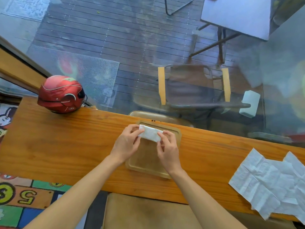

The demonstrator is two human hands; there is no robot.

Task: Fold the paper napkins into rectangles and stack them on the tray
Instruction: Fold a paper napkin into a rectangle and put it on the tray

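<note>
At frame centre, the left hand (pixel 127 142) and right hand (pixel 168 146) pinched opposite ends of the folded napkin (pixel 150 133), its long axis crosswise over the wooden tray (pixel 145 164).

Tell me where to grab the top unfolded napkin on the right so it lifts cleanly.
Pinch the unfolded napkin at its near-left corner, coming in from the left with the right hand. That corner lies flat on bare table, clear of the overlapping sheets further right, so probably only one sheet lifts.
</note>
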